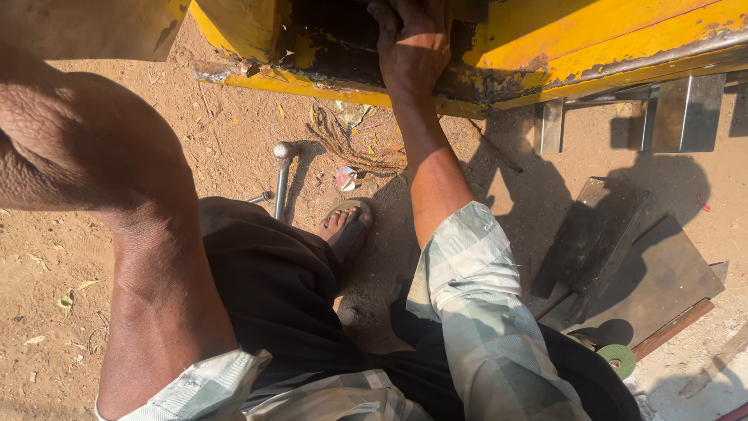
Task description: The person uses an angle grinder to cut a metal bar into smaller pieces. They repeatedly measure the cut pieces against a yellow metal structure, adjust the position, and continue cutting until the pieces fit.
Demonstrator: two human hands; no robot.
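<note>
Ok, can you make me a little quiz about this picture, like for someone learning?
1. True or false: the right hand reaches into the dark gap of the yellow metal frame.
2. What lies on the sandy ground just beyond the sandalled foot? A) a hammer B) a bucket C) a rope coil
3. What colour is the small disc beside the dark metal plates?

Key:
1. True.
2. A, the hammer, its head pointing toward the frame.
3. Green.
</note>
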